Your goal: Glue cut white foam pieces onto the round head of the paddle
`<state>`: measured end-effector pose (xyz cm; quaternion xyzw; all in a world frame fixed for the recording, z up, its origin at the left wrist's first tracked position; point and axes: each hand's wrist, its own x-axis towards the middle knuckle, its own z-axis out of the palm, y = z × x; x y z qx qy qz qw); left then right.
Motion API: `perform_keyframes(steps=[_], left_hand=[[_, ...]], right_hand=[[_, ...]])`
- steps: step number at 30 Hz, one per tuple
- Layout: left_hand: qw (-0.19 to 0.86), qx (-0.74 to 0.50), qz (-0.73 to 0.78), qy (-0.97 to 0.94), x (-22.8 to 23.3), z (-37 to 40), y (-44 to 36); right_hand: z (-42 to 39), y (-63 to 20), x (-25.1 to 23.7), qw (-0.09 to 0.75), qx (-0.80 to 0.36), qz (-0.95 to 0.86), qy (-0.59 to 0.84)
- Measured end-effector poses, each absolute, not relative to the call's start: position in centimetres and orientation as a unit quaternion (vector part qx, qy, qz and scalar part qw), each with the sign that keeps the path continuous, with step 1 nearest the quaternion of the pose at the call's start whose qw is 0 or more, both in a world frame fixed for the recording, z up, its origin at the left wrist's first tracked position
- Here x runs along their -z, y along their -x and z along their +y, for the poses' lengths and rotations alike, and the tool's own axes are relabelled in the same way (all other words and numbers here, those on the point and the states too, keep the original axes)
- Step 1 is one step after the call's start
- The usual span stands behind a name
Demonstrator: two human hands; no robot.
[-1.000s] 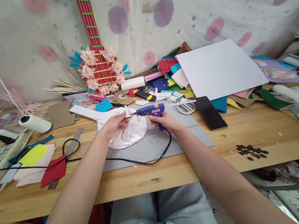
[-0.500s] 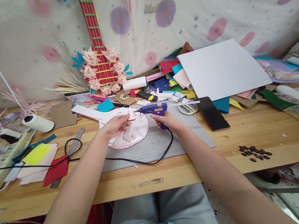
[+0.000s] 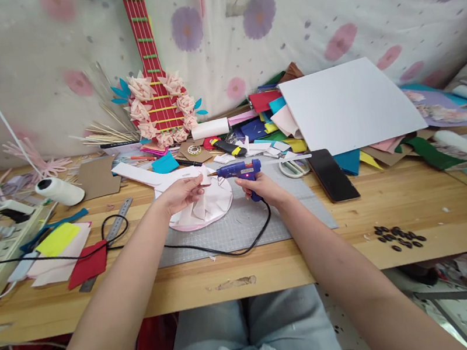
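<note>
Glue gun nozzle meets a folded paper piece over the desk.

The right hand (image 3: 262, 189) has its grip wrapped around the handle of the blue glue gun (image 3: 239, 170), nozzle pointing left. The left hand (image 3: 181, 194) pinches a small folded paper piece (image 3: 204, 178) in a narrow grip, right at the nozzle tip. Both hover above a round white paper disc (image 3: 203, 206) lying on the grey cutting mat (image 3: 246, 226); the gun's black cord (image 3: 228, 251) loops across the mat.
</note>
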<state>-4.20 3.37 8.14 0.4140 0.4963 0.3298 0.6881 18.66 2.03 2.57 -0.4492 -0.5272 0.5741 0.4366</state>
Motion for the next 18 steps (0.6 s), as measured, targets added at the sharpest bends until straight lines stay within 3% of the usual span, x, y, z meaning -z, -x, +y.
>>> perform_keyframes(steps=[4,8,15,18], left_hand=[[0.679,-0.36,0.494,-0.407,-8.3,3.9,4.7],[0.612,-0.379,0.509,-0.472,-8.3,4.4,5.0],[0.199,-0.148,0.562,-0.789,-8.7,4.7,3.2],[0.091,-0.032,0.551,-0.829,-8.8,4.8,2.1]], right_hand=[[1.9,-18.8,-2.7,0.411,-0.576,-0.546,0.448],[2.0,-19.1,-3.2,0.457,-0.585,-0.493,0.454],[2.8,-20.0,-2.9,0.54,-0.558,-0.408,0.48],[2.9,-20.1,-2.7,0.541,-0.556,-0.408,0.481]])
